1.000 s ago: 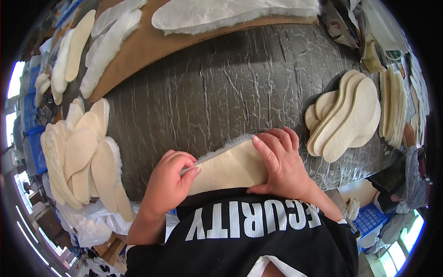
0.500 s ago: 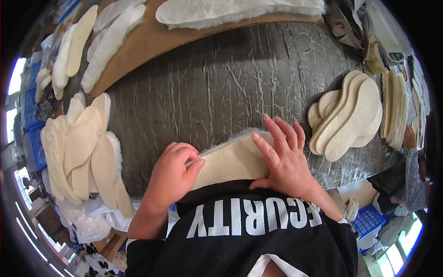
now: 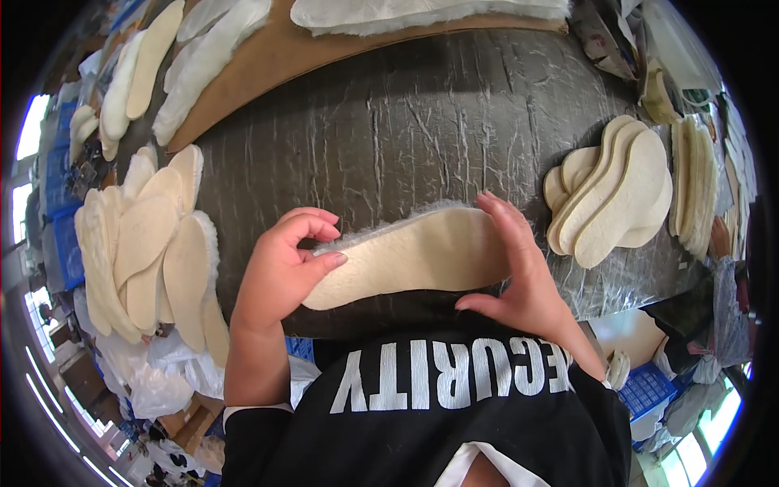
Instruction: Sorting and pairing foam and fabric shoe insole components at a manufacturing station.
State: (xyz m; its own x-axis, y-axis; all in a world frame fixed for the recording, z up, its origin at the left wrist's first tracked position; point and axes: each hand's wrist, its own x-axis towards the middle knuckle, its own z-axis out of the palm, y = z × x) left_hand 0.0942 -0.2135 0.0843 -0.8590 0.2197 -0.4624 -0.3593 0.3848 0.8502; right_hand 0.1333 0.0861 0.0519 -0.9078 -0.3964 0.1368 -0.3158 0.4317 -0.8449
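Observation:
A cream fleece-lined insole (image 3: pixel 406 253) lies crosswise before me, smooth face up, with grey-white fuzz along its far edge. My left hand (image 3: pixel 284 264) grips its left end, the thumb on the smooth face and the fingers curled at the far side. Around the right end curves my right hand (image 3: pixel 527 268), its fingers against the far corner and its thumb apart near the close edge. To the left is a loose heap of similar insoles (image 3: pixel 146 243); a neater overlapping pile of insoles (image 3: pixel 621 191) lies to the right.
The table (image 3: pixel 406 122) has a dark, wrinkled plastic-like cover. Beyond it, a brown cardboard sheet (image 3: pixel 268 73) carries white fleece pieces (image 3: pixel 430 15). More insoles stand in a row (image 3: pixel 695 187) at far right, near another person's hand (image 3: pixel 720 238). White plastic bags (image 3: pixel 162 381) lie low on the left.
My right hand has gone from spread over the insole to cupping its right end. The insole now sits farther from my body, showing its whole outline. My left hand stays at its left end.

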